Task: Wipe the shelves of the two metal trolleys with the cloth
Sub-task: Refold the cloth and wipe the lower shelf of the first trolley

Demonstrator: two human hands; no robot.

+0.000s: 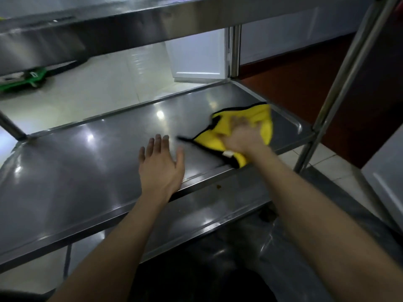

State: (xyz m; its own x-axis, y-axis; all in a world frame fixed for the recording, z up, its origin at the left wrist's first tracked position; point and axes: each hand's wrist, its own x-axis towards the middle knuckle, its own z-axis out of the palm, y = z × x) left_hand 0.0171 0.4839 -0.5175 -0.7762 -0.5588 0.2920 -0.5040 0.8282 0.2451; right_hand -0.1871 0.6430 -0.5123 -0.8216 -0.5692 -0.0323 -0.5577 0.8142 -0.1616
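Note:
The metal trolley's middle shelf fills the view, shiny and grey. A yellow cloth with a black edge lies bunched on the shelf's right end. My right hand grips the cloth from above and is motion-blurred. My left hand rests flat on the shelf near its front edge, fingers straight and spread, just left of the cloth. The top shelf hangs overhead. A lower shelf shows beneath the front edge.
The trolley's upright posts stand at the right, back and left. A green object lies on the pale tiled floor behind. A white cabinet door and a dark red wall lie beyond.

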